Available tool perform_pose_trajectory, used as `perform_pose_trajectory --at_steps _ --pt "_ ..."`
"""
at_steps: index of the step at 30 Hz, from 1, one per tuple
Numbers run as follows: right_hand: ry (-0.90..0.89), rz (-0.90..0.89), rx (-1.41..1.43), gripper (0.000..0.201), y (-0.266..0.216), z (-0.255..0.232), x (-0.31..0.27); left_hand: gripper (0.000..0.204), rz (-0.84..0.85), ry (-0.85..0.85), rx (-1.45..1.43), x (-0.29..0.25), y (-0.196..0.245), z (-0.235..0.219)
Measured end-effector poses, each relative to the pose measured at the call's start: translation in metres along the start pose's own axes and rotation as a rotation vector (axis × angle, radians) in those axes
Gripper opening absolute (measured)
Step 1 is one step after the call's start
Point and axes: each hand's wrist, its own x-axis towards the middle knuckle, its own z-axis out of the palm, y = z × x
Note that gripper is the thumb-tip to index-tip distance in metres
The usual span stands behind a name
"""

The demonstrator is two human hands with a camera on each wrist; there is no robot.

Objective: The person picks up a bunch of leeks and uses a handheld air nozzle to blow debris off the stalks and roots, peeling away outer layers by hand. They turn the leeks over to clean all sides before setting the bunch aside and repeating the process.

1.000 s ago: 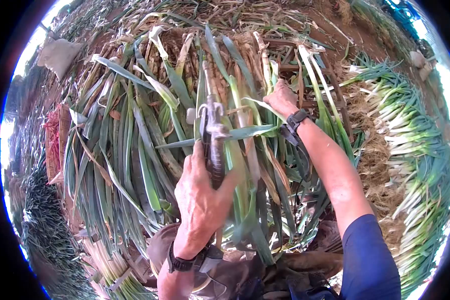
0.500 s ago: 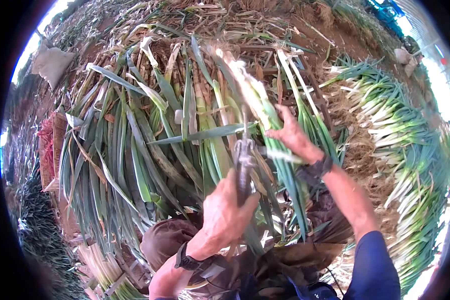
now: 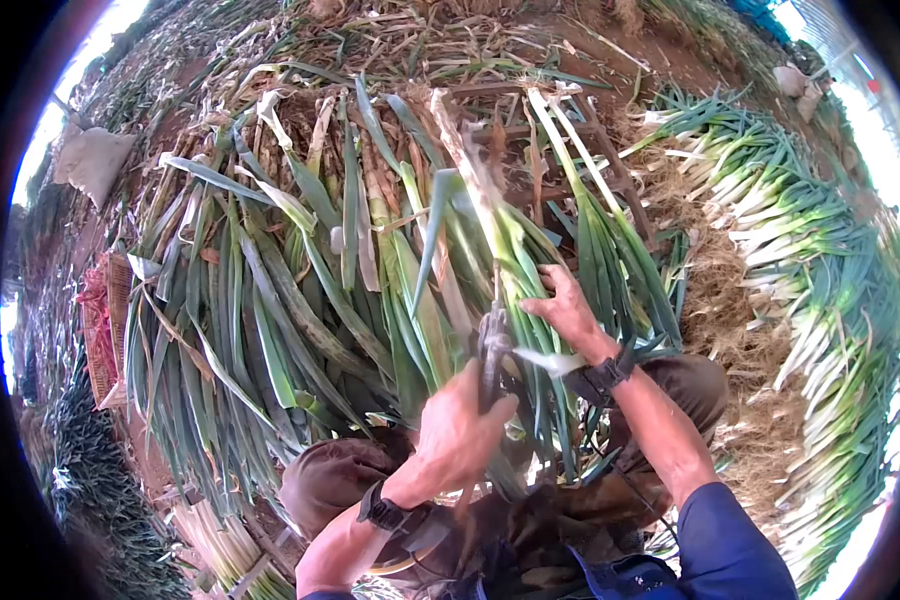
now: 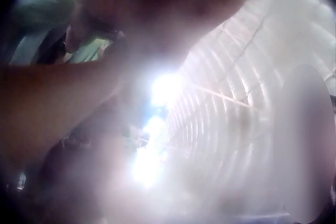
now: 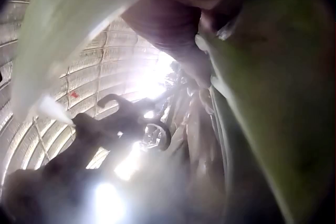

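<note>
My left hand (image 3: 455, 430) grips the handle of a metal air blow gun (image 3: 492, 345), its thin nozzle pointing up along a leek (image 3: 485, 190). Just right of the nozzle, my right hand (image 3: 570, 312) holds that leek by its green part, thumb and fingers close together. The leek slants, with its brownish outer skin and root end pointing away from me. In the right wrist view, the dark blow gun (image 5: 86, 142) with its curved hook shows beside a large green leaf (image 5: 278, 92). A blurred pale leaf strip (image 3: 550, 360) hangs by the right wrist.
Untrimmed leeks (image 3: 280, 290) lie thick across the left and middle. Cleaned leeks (image 3: 810, 300) form a long row at right beside dry root scraps (image 3: 730, 320). A basket of red strings (image 3: 105, 325) stands at far left, and a bundle of pale stalks (image 3: 220, 545) lies lower left.
My right hand has drawn a leek from the pile toward me and leftward. The left hand has moved the blow gun right and nearer to me, up against the leek.
</note>
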Motion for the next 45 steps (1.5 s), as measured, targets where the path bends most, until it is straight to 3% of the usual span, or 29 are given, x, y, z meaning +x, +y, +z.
perform_pose_trajectory --at_steps 2,7,9,13,16,23,25,29,33,37,39,41,42,43,45 --pt "-0.031 0.006 -0.028 0.061 0.003 -0.004 -0.01 0.044 -0.005 0.069 0.003 0.012 0.005 0.001" --pt "-0.103 0.014 0.064 0.051 0.021 -0.02 -0.034 0.046 -0.037 0.061 0.033 0.058 0.011 0.006" --pt "-0.111 0.032 0.088 0.05 0.025 -0.025 -0.038 0.049 0.017 0.146 0.105 0.078 0.009 0.01" --pt "-0.144 0.067 0.16 0.045 0.029 -0.026 -0.043 0.049 -0.101 0.181 0.042 0.108 0.023 0.0" --pt "-0.137 0.084 0.153 0.043 0.026 -0.026 -0.044 0.048 -0.078 0.219 0.117 0.119 0.024 -0.001" --pt "-0.162 0.081 0.267 0.04 0.023 -0.044 -0.027 0.044 0.009 0.126 0.046 0.061 0.021 0.017" --pt "-0.148 0.245 0.248 0.041 0.017 -0.045 -0.021 0.045 0.001 0.086 0.096 0.037 0.017 0.026" --pt "-0.153 0.218 0.112 0.05 0.001 -0.046 -0.017 0.05 0.027 0.039 0.159 -0.002 -0.009 0.036" --pt "-0.151 0.247 0.06 0.041 -0.025 -0.034 -0.021 0.065 0.073 0.014 0.179 -0.022 -0.022 0.038" --pt "-0.14 0.228 -0.037 0.033 -0.007 -0.027 -0.008 0.065 0.052 -0.035 0.128 -0.027 -0.021 0.028" --pt "-0.155 0.11 -0.048 0.027 0.006 -0.023 -0.003 0.06 0.054 -0.064 0.118 -0.023 -0.019 0.024" --pt "-0.039 -0.233 -1.023 0.023 0.001 -0.02 -0.003 0.053 0.069 -0.022 0.111 -0.02 -0.017 0.023" --pt "-0.019 -0.343 -1.09 0.026 -0.002 -0.022 -0.004 0.05 0.074 -0.002 0.128 -0.016 -0.019 0.023" --pt "-0.027 -0.357 -1.1 0.026 -0.01 -0.027 -0.001 0.048 0.077 0.02 0.144 -0.013 -0.018 0.022" --pt "-0.225 -0.063 -0.902 0.023 -0.031 -0.038 0.014 0.045 0.057 0.038 0.114 -0.008 -0.015 0.018"
